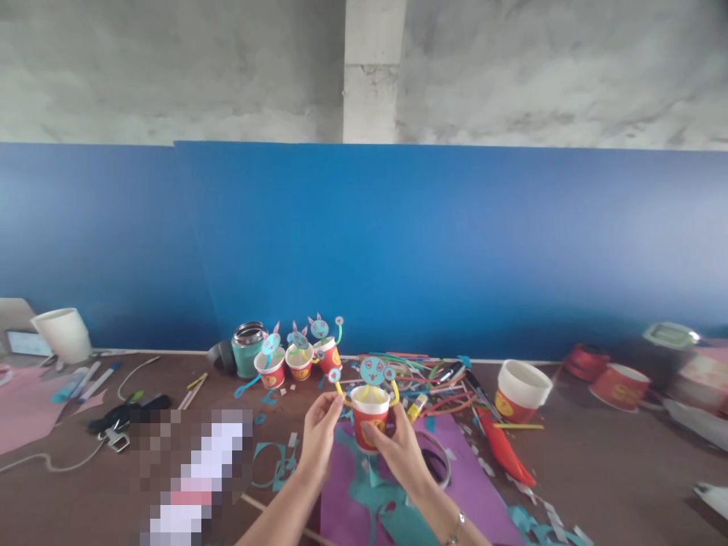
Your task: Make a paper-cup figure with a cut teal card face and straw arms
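A red and white paper cup (371, 417) stands upright between my hands, over a purple sheet. A round light-blue paper face (374, 371) rises from its rim, and yellow pipe-cleaner arms with round blue paper ends stick out at both sides. My right hand (405, 444) wraps the cup's right side, thumb across its front. With fingertips pinched, my left hand (323, 422) is at the yellow pipe-cleaner arm (340, 389) on the cup's left. Behind, to the left, are three similar cups with blue animal faces, one of them a decorated cup (270, 371).
A teal flask (249, 351) stands beside the decorated cups. Loose pipe cleaners (398, 371) and pens lie behind my hands. Purple paper (466, 478) with teal scraps lies below. To the right are stacked paper cups (520, 390) and a red-handled tool (506, 451); a blue partition (364, 250) borders the table.
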`<state>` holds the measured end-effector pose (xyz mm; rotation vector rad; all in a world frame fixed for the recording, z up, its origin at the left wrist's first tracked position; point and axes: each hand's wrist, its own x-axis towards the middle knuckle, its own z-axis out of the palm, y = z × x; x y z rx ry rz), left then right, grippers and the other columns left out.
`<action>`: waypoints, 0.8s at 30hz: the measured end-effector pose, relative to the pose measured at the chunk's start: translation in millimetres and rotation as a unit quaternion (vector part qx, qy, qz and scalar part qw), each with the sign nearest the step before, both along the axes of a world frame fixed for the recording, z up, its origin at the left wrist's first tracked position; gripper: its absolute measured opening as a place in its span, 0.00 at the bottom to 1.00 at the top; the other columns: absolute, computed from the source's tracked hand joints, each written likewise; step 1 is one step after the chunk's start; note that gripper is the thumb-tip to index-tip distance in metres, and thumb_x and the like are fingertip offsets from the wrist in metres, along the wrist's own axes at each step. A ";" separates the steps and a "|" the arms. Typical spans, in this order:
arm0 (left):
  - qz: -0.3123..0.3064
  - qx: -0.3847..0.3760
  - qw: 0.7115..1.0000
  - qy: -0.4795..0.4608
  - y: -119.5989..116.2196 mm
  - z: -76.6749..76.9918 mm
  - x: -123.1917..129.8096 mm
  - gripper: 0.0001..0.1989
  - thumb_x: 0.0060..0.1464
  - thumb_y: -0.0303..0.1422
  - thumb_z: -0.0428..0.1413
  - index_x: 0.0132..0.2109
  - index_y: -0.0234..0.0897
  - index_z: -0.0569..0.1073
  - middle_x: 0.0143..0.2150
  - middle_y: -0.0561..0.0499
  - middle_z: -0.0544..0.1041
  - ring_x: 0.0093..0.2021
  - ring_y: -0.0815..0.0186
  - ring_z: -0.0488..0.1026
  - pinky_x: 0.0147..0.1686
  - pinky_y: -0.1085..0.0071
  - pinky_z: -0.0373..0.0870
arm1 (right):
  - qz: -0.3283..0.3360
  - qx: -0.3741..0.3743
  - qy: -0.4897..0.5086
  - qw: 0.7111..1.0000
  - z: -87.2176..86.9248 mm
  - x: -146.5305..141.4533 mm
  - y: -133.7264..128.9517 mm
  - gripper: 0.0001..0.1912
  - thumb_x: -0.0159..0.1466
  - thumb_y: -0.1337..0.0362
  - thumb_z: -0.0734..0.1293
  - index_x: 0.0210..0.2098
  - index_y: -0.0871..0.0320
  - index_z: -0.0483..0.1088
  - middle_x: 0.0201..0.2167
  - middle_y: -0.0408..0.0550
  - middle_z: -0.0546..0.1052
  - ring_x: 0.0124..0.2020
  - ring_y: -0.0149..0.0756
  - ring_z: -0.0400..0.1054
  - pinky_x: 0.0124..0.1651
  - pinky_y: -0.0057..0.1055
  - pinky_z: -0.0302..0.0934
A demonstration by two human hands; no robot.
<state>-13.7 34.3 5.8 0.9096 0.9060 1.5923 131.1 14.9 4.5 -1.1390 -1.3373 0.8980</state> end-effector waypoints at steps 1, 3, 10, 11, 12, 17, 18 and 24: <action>-0.018 -0.009 1.000 -0.014 0.5 -0.9 0.5 0.14 0.42 0.42 0.64 0.28 0.35 0.73 0.25 0.54 0.73 0.28 0.69 0.68 0.31 0.75 0.62 | 0.007 0.009 0.003 1.000 0.1 0.2 -0.1 0.20 0.54 0.60 0.69 0.44 0.59 0.66 0.40 0.51 0.77 0.40 0.42 0.71 0.43 0.34 0.66; -0.051 -0.025 0.997 -0.043 0.9 -2.0 1.1 0.14 0.43 0.42 0.63 0.27 0.35 0.73 0.25 0.53 0.74 0.28 0.67 0.69 0.32 0.74 0.63 | 0.021 0.020 0.008 1.000 0.7 0.4 -1.1 0.20 0.54 0.61 0.69 0.45 0.58 0.66 0.41 0.51 0.77 0.41 0.41 0.71 0.44 0.34 0.66; -0.142 -0.046 0.980 -0.131 -4.1 0.9 3.1 0.10 0.45 0.38 0.63 0.29 0.36 0.75 0.25 0.53 0.75 0.28 0.67 0.71 0.34 0.72 0.64 | 0.026 0.035 -0.007 0.999 4.6 -1.2 -6.5 0.24 0.54 0.64 0.68 0.51 0.57 0.64 0.45 0.51 0.75 0.45 0.42 0.70 0.49 0.36 0.64; -0.157 -0.049 0.977 -0.137 -4.7 1.3 3.2 0.09 0.46 0.38 0.63 0.30 0.36 0.75 0.26 0.53 0.75 0.28 0.67 0.71 0.34 0.72 0.64 | 0.030 0.032 -0.011 0.999 4.8 -1.4 -7.0 0.24 0.54 0.65 0.68 0.51 0.57 0.64 0.45 0.51 0.75 0.46 0.42 0.69 0.49 0.36 0.64; -0.170 -0.051 0.974 -0.141 -5.2 1.7 3.3 0.09 0.46 0.38 0.62 0.30 0.36 0.76 0.26 0.52 0.76 0.29 0.66 0.72 0.36 0.71 0.65 | 0.034 0.031 -0.012 0.999 4.9 -1.6 -7.4 0.24 0.55 0.65 0.68 0.51 0.57 0.64 0.45 0.51 0.75 0.46 0.42 0.69 0.49 0.36 0.64; -0.216 -0.053 0.966 -0.131 -7.1 7.9 1.5 0.13 0.45 0.40 0.62 0.33 0.33 0.78 0.33 0.44 0.80 0.38 0.57 0.75 0.43 0.65 0.64 | 0.048 0.042 -0.004 0.998 5.1 -2.3 -9.3 0.24 0.55 0.63 0.68 0.51 0.58 0.64 0.46 0.52 0.75 0.46 0.43 0.69 0.48 0.36 0.64; -0.221 -0.051 0.966 -0.125 -7.5 9.7 0.8 0.14 0.45 0.40 0.62 0.34 0.33 0.78 0.34 0.43 0.80 0.39 0.56 0.75 0.43 0.64 0.64 | 0.049 0.044 -0.005 0.998 5.2 -2.5 -9.6 0.24 0.55 0.64 0.68 0.50 0.58 0.64 0.46 0.52 0.75 0.46 0.43 0.69 0.49 0.36 0.64; -0.211 -0.030 0.968 -0.131 -7.9 12.8 -2.4 0.08 0.46 0.35 0.61 0.29 0.35 0.74 0.34 0.47 0.79 0.36 0.60 0.74 0.38 0.68 0.66 | 0.041 0.027 -0.033 0.998 5.8 -3.4 -10.8 0.26 0.53 0.66 0.68 0.50 0.58 0.63 0.46 0.51 0.75 0.46 0.43 0.69 0.46 0.34 0.65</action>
